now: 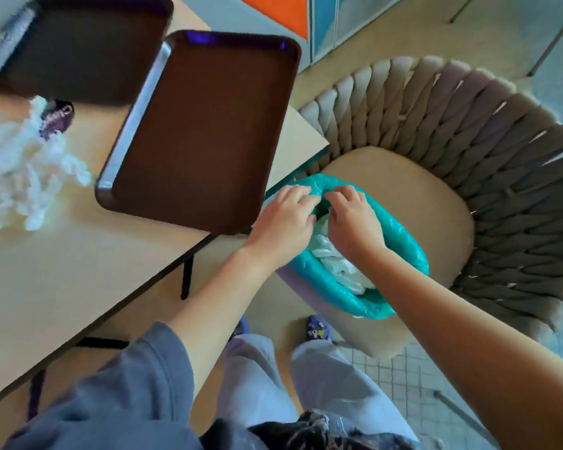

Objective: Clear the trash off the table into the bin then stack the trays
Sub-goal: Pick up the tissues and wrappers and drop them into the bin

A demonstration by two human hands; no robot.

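Fingers curl over bin rim; trash beneath.

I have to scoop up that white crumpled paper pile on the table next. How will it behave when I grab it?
The white crumpled paper pile looks loose and stringy, so it will probably be light and floppy, with strands likely trailing or dropping. It looks soft, so it should compress in a grip. It seems unlikely to roll.
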